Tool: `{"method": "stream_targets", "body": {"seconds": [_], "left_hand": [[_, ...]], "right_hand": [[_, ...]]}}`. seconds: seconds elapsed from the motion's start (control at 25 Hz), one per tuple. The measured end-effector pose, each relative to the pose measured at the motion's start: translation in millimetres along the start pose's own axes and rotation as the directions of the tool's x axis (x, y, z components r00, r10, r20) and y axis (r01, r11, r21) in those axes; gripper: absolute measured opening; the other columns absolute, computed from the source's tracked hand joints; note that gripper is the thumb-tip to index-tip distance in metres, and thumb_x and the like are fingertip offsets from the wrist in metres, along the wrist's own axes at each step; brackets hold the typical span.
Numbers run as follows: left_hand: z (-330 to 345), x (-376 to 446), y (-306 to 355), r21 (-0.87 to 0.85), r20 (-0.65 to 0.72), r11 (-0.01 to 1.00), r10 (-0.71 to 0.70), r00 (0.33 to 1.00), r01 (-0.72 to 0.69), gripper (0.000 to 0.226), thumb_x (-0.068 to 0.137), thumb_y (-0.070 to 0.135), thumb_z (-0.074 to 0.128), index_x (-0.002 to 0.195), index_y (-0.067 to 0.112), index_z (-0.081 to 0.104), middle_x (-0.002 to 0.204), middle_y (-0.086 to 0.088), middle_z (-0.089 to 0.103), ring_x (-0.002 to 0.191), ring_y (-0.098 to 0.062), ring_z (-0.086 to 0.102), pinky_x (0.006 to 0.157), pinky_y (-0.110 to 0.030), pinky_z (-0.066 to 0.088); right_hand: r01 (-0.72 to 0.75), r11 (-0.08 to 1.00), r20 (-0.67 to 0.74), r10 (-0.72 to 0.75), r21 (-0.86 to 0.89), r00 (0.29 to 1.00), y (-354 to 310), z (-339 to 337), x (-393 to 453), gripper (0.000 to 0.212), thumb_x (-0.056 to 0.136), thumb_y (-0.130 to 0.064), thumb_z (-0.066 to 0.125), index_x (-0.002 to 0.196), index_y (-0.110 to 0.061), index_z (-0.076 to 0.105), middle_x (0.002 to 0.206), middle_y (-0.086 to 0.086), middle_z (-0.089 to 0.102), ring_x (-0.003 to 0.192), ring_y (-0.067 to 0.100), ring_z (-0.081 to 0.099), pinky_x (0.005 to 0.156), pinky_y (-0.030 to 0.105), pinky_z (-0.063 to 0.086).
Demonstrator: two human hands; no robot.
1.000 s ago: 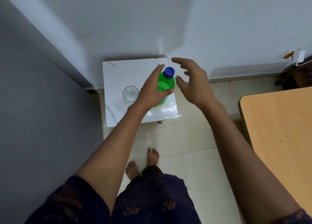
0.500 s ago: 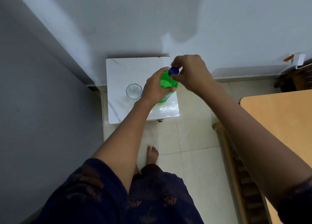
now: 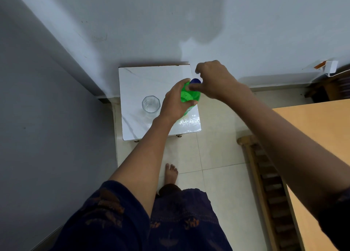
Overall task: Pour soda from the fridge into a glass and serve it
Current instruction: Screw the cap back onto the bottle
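Observation:
A green soda bottle (image 3: 190,96) with a blue cap (image 3: 195,81) stands on a small white marble-top table (image 3: 144,78). My left hand (image 3: 175,103) grips the bottle's shoulder from the left. My right hand (image 3: 214,80) is over the top, its thumb and fingers pinching the blue cap. An empty clear glass (image 3: 151,105) stands upright on the table just left of my left hand. The bottle's lower body is hidden behind my left hand.
The table sits in a corner against a white wall, with a grey wall on the left. A light wooden tabletop (image 3: 322,137) and a wooden slatted chair (image 3: 265,175) are at the right. My bare foot (image 3: 171,173) is on the tiled floor.
My right hand came from open beside the bottle onto the cap and now pinches it, turned a little more over the top. My left hand kept its grip on the bottle.

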State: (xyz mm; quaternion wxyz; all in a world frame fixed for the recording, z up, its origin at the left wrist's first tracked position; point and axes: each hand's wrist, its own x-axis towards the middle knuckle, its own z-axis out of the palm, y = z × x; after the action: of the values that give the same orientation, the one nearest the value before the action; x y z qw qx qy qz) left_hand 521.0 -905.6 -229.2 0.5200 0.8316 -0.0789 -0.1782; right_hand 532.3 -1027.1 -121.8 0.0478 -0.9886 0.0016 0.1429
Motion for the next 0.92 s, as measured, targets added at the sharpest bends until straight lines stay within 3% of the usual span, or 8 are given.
{"method": "stream_targets", "body": {"seconds": [0.12,0.28,0.36,0.52,0.6,0.76,0.84,0.92], "left_hand": [[-2.2,5.5,-1.8,0.034,0.006,0.999,-0.013,1.0,0.012,0.07,0.073,0.025,0.081,0.135,0.026,0.047,0.132,0.003,0.057,0.119,-0.022,0.052,0.092,-0.025,0.039],[-1.0,5.0,-1.9,0.054,-0.011,0.999,-0.004,1.0,0.005,0.07,0.075,0.025,0.079,0.136,0.025,0.046,0.135,0.003,0.056,0.121,-0.021,0.052,0.093,-0.027,0.04],[1.6,3.4,-1.3,0.059,-0.021,0.998,-0.001,1.0,0.002,0.068,0.076,0.023,0.079,0.136,0.025,0.047,0.135,0.005,0.055,0.121,-0.019,0.051,0.09,-0.023,0.039],[-0.8,2.2,-1.8,0.076,-0.032,0.997,0.019,0.999,-0.016,0.063,0.075,0.027,0.079,0.131,0.027,0.05,0.131,0.006,0.059,0.118,-0.02,0.053,0.085,-0.021,0.037],[-1.9,2.5,-1.0,0.066,-0.006,0.998,0.018,1.0,-0.018,0.063,0.075,0.026,0.079,0.131,0.028,0.05,0.132,0.006,0.058,0.12,-0.02,0.052,0.089,-0.023,0.038],[-3.9,4.0,2.3,0.081,0.02,0.997,-0.006,1.0,0.005,0.068,0.077,0.027,0.077,0.137,0.023,0.045,0.136,0.002,0.055,0.121,-0.022,0.051,0.093,-0.028,0.04],[-2.5,3.1,2.4,0.072,0.004,0.997,-0.003,1.0,0.002,0.066,0.077,0.026,0.077,0.135,0.025,0.047,0.134,0.004,0.056,0.12,-0.022,0.052,0.091,-0.027,0.04],[-2.0,2.1,1.7,0.079,-0.016,0.997,0.012,1.0,-0.01,0.061,0.076,0.024,0.078,0.13,0.027,0.05,0.13,0.006,0.058,0.118,-0.021,0.053,0.087,-0.025,0.04]], "right_hand": [[0.112,0.992,0.048,-0.11,-0.054,0.993,1.8,2.6,-0.3,0.03,0.088,-0.015,0.065,0.11,0.004,0.058,0.11,0.022,0.061,0.1,0.037,0.056,0.073,0.039,0.041],[0.11,0.989,-0.053,-0.116,-0.096,0.992,-5.6,14.3,-6.6,0.025,0.094,-0.021,0.054,0.104,0.002,0.055,0.107,0.023,0.06,0.097,0.038,0.056,0.067,0.035,0.032],[0.053,0.991,-0.077,-0.063,-0.122,0.995,-5.1,18.8,-7.1,0.034,0.098,-0.032,0.046,0.101,0.001,0.055,0.105,0.021,0.061,0.098,0.037,0.057,0.069,0.035,0.034],[-0.152,0.977,-0.042,0.147,-0.152,0.988,-13.4,13.7,-1.5,0.047,0.099,-0.048,0.032,0.079,-0.009,0.05,0.07,0.007,0.046,0.075,0.03,0.048,0.065,0.033,0.032],[-0.095,0.972,0.032,0.105,-0.214,0.994,-7.9,2.9,0.3,0.048,0.097,-0.053,0.035,0.085,-0.009,0.05,0.075,0.006,0.046,0.078,0.029,0.049,0.066,0.033,0.033],[0.158,0.949,0.117,-0.13,-0.273,0.985,9.5,-5.3,4.1,0.045,0.097,-0.049,0.04,0.112,-0.008,0.049,0.102,0.012,0.059,0.092,0.034,0.058,0.068,0.036,0.037],[0.129,0.966,0.099,-0.109,-0.225,0.989,7.0,2.9,5.0,0.045,0.099,-0.049,0.033,0.094,-0.008,0.051,0.09,0.011,0.057,0.083,0.032,0.052,0.067,0.034,0.034],[-0.019,0.986,0.114,0.038,-0.165,0.993,1.1,9.0,4.4,0.054,0.1,-0.051,0.027,0.069,-0.009,0.042,0.071,0.006,0.045,0.078,0.03,0.046,0.066,0.033,0.032]]}}
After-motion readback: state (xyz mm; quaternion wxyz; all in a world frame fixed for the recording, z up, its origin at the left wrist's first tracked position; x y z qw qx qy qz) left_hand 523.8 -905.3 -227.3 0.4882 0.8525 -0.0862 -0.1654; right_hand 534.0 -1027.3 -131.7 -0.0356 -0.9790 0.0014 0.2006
